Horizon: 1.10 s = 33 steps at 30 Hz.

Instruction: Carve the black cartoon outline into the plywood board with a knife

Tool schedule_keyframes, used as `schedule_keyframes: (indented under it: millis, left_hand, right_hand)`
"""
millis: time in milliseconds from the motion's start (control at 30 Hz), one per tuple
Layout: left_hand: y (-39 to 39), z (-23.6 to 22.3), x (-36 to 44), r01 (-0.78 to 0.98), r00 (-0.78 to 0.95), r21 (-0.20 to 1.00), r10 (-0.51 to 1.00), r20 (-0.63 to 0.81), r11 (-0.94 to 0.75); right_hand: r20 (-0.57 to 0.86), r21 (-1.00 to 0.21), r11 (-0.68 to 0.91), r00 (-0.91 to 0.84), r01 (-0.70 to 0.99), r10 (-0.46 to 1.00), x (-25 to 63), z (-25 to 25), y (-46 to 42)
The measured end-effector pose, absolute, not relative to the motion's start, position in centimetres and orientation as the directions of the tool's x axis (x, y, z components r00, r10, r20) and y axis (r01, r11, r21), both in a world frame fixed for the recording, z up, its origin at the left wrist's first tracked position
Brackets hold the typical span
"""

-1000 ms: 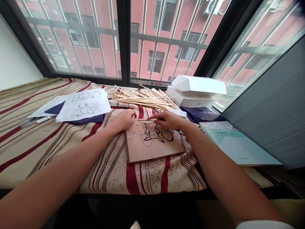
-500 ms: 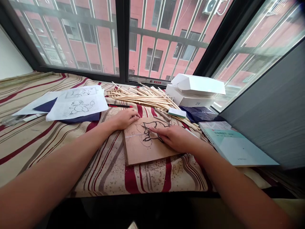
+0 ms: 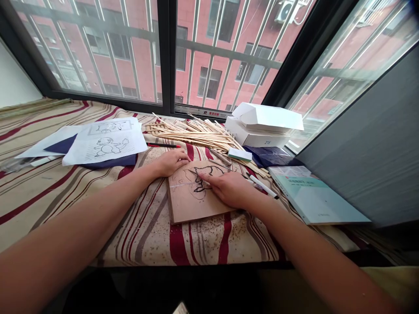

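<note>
Right hand (image 3: 234,189): index finger extended, other fingers folded beneath the palm. Whether these clamp a tool cannot be told; a thin dark line shows just past the fingertip and may be a tool tip or part of the drawing. Left hand (image 3: 173,162): fingers bent together at the far left corner of the board; a clamped hold on the edge cannot be confirmed.

Brown board (image 3: 188,210): lies flat on the striped cloth (image 3: 149,237), beneath the right hand and in front of the left. Its near edge runs left to right, angling slightly away from the person toward the right. The right side is covered, so no long axis can be fixed.

Governing relation: the black-line drawing (image 3: 198,189) extends from the right index fingertip leftward and toward the person. The right hand is the nearer of the two.

Surroundings: a white marker (image 3: 263,186) lies just right of the right hand, with a pale green book (image 3: 319,198) beyond it. Wooden sticks (image 3: 204,135) lie past the board, beside a white box (image 3: 262,131). Printed sheets (image 3: 109,141) lie left of the left hand.
</note>
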<state>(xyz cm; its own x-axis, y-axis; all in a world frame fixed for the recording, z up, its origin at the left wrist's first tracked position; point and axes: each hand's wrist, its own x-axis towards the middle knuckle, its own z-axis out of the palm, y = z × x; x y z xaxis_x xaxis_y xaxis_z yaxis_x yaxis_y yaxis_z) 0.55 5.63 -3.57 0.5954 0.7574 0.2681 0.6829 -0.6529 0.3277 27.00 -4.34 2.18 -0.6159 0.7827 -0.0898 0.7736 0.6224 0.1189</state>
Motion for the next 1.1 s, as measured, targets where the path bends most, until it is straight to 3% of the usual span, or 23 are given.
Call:
schedule_keyframes:
  millis: [467, 700, 900, 1100]
  left_hand:
    - [5.4, -3.4, 0.6, 0.687, 0.601, 0.311, 0.754, 0.264, -0.657]
    - [5.3, -3.3, 0.4, 0.678, 0.615, 0.305, 0.744, 0.263, -0.669]
    - [5.4, -3.3, 0.3, 0.673, 0.627, 0.295, 0.735, 0.260, -0.678]
    - [5.5, -3.4, 0.3, 0.666, 0.635, 0.287, 0.725, 0.267, -0.689]
  right_hand:
    - [-0.068, 0.021, 0.527, -0.525, 0.849, 0.848, 27.5, 2.2, -6.9]
    - [0.242, -0.185, 0.503, -0.457, 0.844, 0.856, 28.1, -0.4, -10.5]
    - [0.499, 0.023, 0.596, -0.525, 0.803, 0.689, 27.5, -2.6, -12.8]
    - [0.435, 0.189, 0.558, -0.578, 0.808, 0.690, 26.4, -2.3, -13.0]
